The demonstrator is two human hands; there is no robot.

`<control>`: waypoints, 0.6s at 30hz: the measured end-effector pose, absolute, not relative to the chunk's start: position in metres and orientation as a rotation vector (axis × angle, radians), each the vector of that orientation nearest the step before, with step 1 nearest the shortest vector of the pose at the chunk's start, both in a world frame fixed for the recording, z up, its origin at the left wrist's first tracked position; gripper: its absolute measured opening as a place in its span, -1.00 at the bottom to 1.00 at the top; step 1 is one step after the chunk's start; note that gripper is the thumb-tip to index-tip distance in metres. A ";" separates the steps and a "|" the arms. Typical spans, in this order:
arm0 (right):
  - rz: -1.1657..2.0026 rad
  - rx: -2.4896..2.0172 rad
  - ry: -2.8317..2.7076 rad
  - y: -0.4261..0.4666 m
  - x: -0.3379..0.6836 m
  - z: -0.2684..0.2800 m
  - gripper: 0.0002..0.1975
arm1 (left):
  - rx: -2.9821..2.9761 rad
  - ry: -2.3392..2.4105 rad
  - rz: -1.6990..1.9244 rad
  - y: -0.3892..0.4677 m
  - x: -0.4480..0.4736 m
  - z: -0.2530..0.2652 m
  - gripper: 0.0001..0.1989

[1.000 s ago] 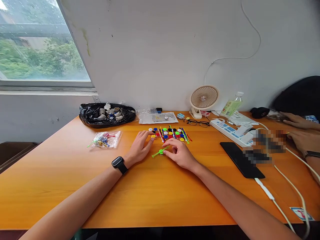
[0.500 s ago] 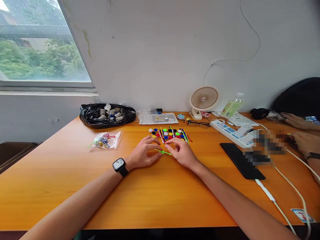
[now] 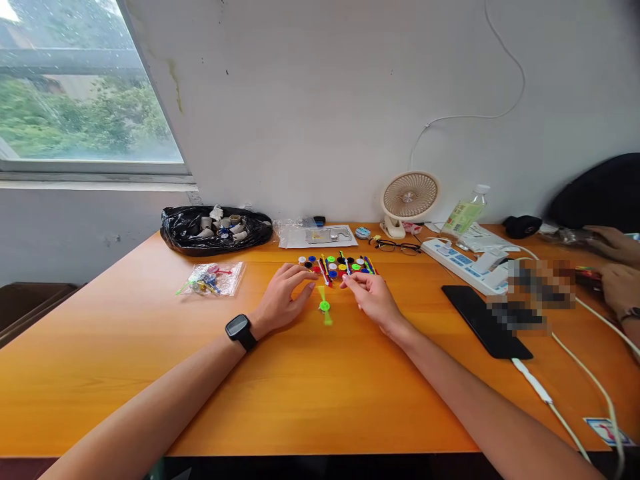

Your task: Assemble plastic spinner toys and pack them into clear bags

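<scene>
A bright green plastic spinner arrow (image 3: pixel 325 306) with a round hub lies on the table between my hands, its ends blurred by turning. My left hand (image 3: pixel 287 297) is just left of it, open, fingers stretched forward and thumb apart. To the right, my right hand (image 3: pixel 374 301) has its fingers curled, with thumb and forefinger tips together; nothing shows in them. Neither hand touches the arrow. Just beyond are several coloured round discs (image 3: pixel 333 274) and a bundle of coloured arrows (image 3: pixel 370 265).
A clear bag of coloured parts (image 3: pixel 215 279) lies left, with a black plastic bag (image 3: pixel 175 230) behind. Toward the back right stand a fan (image 3: pixel 409 198), glasses (image 3: pixel 400 247), a bottle (image 3: pixel 465 213) and a power strip (image 3: pixel 460 264). A black phone (image 3: pixel 483 320) lies right, near another person's hands (image 3: pixel 620 290).
The green arrow has turned from lying crosswise to a blurred, nearly lengthwise position. Both my hands have drawn apart from it, and my right fingers have closed together.
</scene>
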State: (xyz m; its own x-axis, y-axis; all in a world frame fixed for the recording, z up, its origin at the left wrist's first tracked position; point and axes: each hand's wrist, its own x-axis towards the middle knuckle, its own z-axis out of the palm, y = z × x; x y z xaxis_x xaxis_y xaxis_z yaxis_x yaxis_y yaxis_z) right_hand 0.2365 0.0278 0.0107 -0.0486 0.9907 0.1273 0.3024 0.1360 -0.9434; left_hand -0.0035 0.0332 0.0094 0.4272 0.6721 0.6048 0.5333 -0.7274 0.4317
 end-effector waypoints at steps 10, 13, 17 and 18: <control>0.956 -1.243 -1.587 0.025 0.234 0.011 -0.57 | 2.453 1.307 1.120 0.052 -0.015 -0.007 -0.69; 0.948 -1.222 -1.611 0.025 0.233 0.010 -0.59 | 2.501 1.277 1.053 0.053 -0.015 -0.009 -0.63; 0.918 -1.222 -1.652 0.025 0.233 0.008 -0.61 | 2.562 1.253 0.974 0.051 -0.014 -0.008 -0.63; 0.881 -1.229 -1.672 0.025 0.233 0.007 -0.62 | 2.562 1.260 0.966 0.051 -0.014 -0.007 -0.66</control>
State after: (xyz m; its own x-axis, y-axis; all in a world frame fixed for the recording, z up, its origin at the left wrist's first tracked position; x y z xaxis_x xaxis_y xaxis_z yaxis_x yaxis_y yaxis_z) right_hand 0.2326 0.0248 0.0068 -0.1466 0.9627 0.2273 0.3564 0.2658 -0.8957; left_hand -0.0135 0.0510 -0.0070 0.4474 0.7486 0.4893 0.6673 -0.6437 0.3747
